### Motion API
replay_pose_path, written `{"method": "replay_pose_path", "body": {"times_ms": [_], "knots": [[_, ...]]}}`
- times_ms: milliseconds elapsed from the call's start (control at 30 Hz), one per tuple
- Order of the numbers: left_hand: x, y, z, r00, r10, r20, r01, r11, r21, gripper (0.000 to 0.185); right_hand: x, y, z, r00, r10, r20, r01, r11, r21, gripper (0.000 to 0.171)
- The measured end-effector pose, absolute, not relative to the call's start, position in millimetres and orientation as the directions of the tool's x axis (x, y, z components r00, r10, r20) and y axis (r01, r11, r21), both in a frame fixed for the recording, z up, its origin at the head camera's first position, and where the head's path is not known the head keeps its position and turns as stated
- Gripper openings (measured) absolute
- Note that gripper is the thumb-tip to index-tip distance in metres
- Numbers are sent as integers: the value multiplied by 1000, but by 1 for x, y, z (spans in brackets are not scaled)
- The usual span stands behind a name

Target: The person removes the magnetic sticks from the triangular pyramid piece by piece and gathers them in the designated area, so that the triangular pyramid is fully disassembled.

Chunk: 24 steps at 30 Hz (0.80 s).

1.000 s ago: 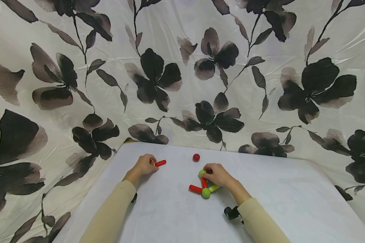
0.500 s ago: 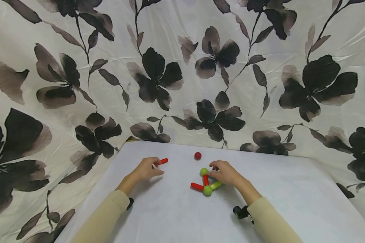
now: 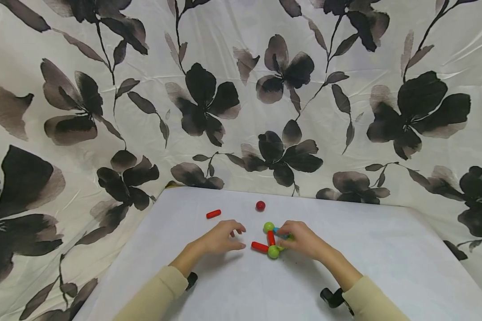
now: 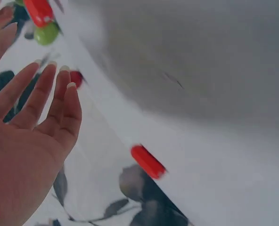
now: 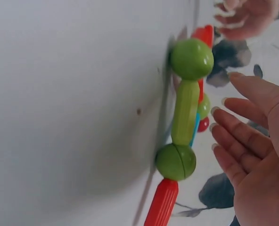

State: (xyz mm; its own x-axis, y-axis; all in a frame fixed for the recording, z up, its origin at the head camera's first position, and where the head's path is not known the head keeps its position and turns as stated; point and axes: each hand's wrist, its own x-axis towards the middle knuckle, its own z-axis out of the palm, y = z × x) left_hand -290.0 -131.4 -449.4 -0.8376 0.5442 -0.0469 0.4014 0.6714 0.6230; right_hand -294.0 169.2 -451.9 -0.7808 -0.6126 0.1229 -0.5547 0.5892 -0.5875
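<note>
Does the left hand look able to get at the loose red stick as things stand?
Probably yes: the left hand looks empty, and in the head view nothing lies between it and the loose red stick, which rests apart on the white tabletop.

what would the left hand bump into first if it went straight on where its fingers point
Probably the red stick between the left hand and the nearer green ball, though the hand's height is unclear, so it might pass above.

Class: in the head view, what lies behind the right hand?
Parts of a blue rod and a yellow-green rod show past the right hand; the rest of each is covered.
</note>
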Motion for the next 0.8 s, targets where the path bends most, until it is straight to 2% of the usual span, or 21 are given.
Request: {"method": "replay_pose_path", "body": {"times_ms": [300,500,800], "knots": [[-290,-104,-463,-801,593,-80,417,650,636,42,-281,159,-459,-756,-647,95,-577,591,-564,23],[-295,-96,-469,-790,604,-105,405,643,650,27,-281,155,-461,-739,-667,94,-596,582,-554,16],[-308,-92,-471,-792,602,-102,404,642,651,12,-285,155,-458,-729,-681,64,-603,595,-532,19]]}}
